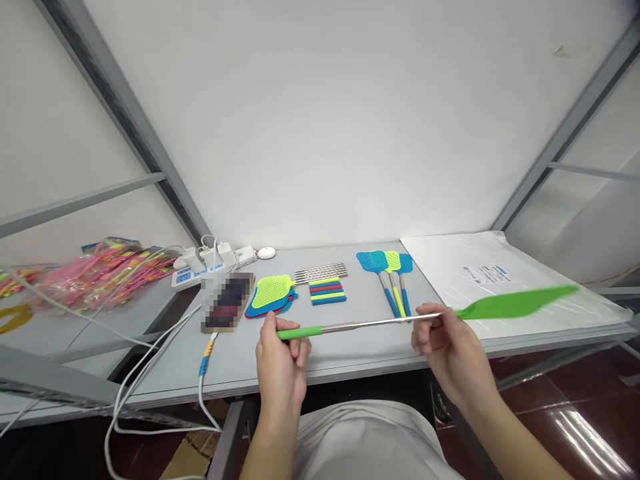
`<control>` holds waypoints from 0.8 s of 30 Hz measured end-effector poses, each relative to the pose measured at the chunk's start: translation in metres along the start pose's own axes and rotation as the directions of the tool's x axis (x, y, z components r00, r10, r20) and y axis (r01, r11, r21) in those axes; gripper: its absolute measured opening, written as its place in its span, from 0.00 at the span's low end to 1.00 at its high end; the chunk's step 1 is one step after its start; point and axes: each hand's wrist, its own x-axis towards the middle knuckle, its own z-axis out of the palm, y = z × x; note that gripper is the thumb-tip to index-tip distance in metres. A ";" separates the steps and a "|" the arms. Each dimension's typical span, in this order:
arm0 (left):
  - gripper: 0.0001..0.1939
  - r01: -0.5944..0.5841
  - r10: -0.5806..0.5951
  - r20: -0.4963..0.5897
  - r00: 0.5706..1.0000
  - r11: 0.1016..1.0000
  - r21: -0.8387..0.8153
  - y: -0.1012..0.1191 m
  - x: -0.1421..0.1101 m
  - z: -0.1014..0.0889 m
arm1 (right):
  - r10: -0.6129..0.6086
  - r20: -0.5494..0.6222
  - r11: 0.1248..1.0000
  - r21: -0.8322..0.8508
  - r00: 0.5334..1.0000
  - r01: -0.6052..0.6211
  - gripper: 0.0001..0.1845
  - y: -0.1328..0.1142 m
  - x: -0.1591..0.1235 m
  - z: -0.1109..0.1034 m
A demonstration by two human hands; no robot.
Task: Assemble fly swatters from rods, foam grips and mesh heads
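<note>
Above the table (360, 353), two hands (364, 331) grip one green fly swatter (520, 304).

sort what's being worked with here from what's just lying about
Seemingly being worked with:
- green swatter, in left hand and right hand
- swatter heads, metal rods, coloured handles, three other swatters

Apparently just lying about:
- power strip
- wrapped white package
- bagged pink things

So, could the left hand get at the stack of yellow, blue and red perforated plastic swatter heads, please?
Probably yes: the stack lies just beyond the left hand with nothing between, though it holds a slim green handle.
</note>
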 end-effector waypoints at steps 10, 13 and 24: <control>0.16 0.066 -0.067 0.070 0.995 0.998 0.014 0.001 0.015 -0.007 | 0.000 -0.129 0.986 0.167 0.992 0.022 0.14 -0.023 0.022 -0.003; 0.18 0.059 -0.065 0.077 0.995 0.996 0.074 -0.001 0.011 -0.003 | -0.126 -0.201 0.987 0.076 0.971 0.143 0.11 -0.027 0.025 0.003; 0.26 0.063 -0.131 0.206 0.970 0.949 0.307 -0.025 -0.020 0.007 | -0.161 -0.068 0.982 -0.111 0.985 0.153 0.13 0.008 0.024 0.051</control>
